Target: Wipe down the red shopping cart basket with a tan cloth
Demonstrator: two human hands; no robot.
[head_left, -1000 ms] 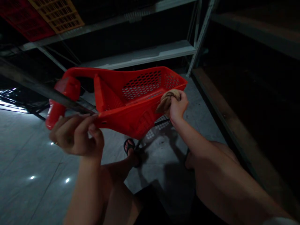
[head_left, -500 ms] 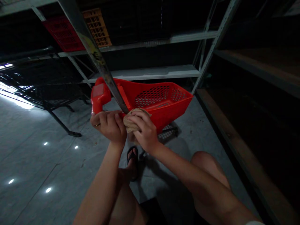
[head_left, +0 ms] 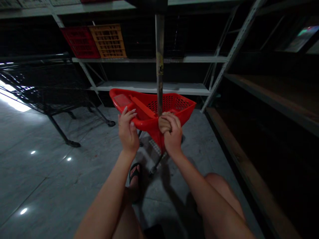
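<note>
A small red shopping cart (head_left: 149, 125) stands in front of me, with perforated basket walls and a handle end at the left. My left hand (head_left: 128, 131) rests against the cart's handle edge, its fingers extended and slightly apart. My right hand (head_left: 173, 132) is closed round a crumpled brown cloth (head_left: 164, 123), pressed to the cart's near side at the foot of a metal pole (head_left: 159, 66). The pole rises upright across the view; its lower end is hidden behind the cloth and hand.
Metal shelving (head_left: 189, 59) stands behind, holding a red crate (head_left: 81, 42) and an orange crate (head_left: 109, 40). A dark wire cart (head_left: 50, 86) is at the left. Wooden-edged shelves (head_left: 271, 96) line the right. My sandalled foot (head_left: 135, 172) is below the cart.
The view has turned, so the pole now looks upright. The red cart has turned slightly. My left hand has loosened from a curled shape, its fingers now straighter. The cloth stays in my right hand.
</note>
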